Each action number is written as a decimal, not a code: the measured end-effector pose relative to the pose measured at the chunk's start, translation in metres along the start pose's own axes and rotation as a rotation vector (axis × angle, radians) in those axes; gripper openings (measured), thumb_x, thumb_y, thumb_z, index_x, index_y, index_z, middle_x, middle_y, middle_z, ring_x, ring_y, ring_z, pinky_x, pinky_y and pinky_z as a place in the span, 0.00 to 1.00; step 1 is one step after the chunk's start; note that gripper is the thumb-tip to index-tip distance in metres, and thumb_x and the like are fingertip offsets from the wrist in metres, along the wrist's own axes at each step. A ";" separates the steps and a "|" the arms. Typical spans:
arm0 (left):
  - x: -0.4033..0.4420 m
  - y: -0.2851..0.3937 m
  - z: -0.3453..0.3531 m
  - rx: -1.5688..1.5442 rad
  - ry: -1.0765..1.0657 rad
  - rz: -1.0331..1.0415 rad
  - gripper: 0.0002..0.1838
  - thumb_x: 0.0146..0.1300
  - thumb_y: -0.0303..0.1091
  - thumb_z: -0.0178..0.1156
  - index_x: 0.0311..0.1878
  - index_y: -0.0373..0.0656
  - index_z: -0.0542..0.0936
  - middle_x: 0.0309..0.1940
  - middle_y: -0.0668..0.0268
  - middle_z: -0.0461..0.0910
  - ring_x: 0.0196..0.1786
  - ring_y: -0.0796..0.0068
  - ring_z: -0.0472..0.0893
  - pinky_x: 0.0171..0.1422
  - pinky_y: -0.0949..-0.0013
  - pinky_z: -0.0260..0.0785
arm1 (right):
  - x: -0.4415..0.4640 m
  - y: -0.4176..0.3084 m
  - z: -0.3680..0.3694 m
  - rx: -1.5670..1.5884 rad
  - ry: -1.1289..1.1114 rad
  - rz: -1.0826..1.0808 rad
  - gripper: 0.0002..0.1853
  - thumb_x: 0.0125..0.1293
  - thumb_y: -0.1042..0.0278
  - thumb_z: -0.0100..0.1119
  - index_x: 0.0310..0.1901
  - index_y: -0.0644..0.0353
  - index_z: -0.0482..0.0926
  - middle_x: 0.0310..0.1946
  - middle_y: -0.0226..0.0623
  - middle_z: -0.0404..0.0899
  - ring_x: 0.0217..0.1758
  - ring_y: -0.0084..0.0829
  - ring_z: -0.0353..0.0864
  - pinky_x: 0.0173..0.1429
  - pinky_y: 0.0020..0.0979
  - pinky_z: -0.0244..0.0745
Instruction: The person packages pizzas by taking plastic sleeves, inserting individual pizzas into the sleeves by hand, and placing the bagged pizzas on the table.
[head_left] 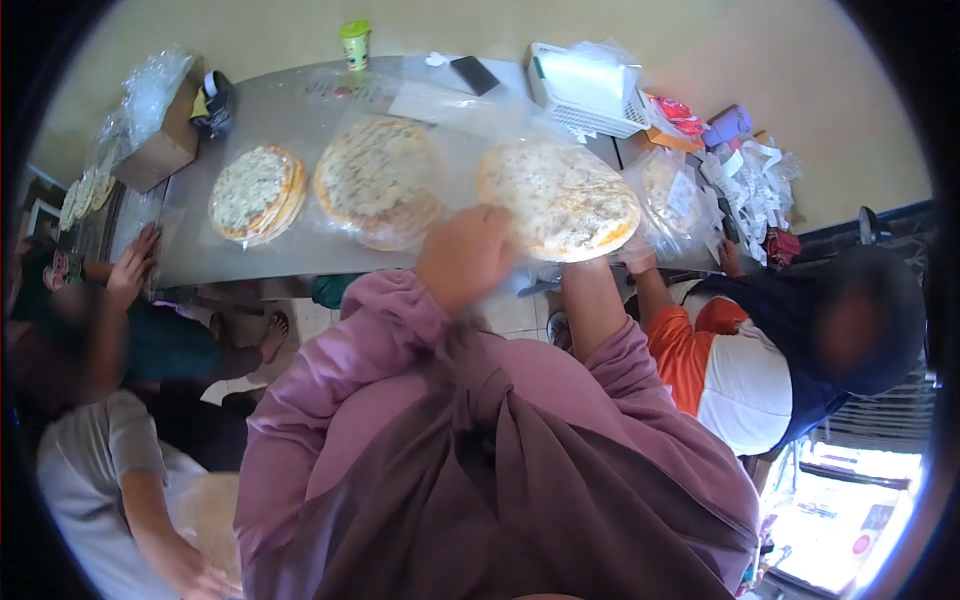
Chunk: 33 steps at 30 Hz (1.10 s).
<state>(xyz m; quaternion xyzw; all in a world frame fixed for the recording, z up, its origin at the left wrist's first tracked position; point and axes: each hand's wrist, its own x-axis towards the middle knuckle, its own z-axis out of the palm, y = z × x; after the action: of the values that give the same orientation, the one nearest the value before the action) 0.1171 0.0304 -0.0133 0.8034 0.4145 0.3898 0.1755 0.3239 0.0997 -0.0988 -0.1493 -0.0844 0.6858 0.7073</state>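
Observation:
A cheese-topped pizza (565, 200) in clear plastic film is raised and tilted over the table's near edge. My right hand is hidden beneath it and supports it from below; only the wrist and forearm show. At the pizza's near left side, my left hand (468, 258) is blurred with its fingers curled in, close to the film; what they grip cannot be made out. Left of my hands lie a stack of bagged pizzas (385, 180) and, farther left, a smaller stack of pizzas (255, 195).
A grey table (230, 265) spans the front. Along its back stand a green cup (355, 45), a phone (474, 75) and a white basket (590, 95). A cardboard box (160, 145) is at left. Another bagged pizza (670, 195) lies beside a co-worker (750, 370). Other people sit at left.

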 end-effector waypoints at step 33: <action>0.052 -0.014 0.173 -0.089 -0.508 -0.363 0.06 0.53 0.30 0.52 0.28 0.36 0.71 0.25 0.50 0.73 0.31 0.49 0.74 0.35 0.57 0.65 | 0.031 -0.094 -0.113 0.073 0.182 -0.046 0.28 0.53 0.57 0.46 0.53 0.69 0.68 0.50 0.49 0.73 0.51 0.47 0.73 0.57 0.43 0.68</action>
<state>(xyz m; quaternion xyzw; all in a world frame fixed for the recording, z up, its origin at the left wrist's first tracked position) 0.2615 0.0878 -0.1066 0.7794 0.4767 0.1564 0.3753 0.4512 0.1183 -0.1774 -0.1831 0.0021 0.6555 0.7326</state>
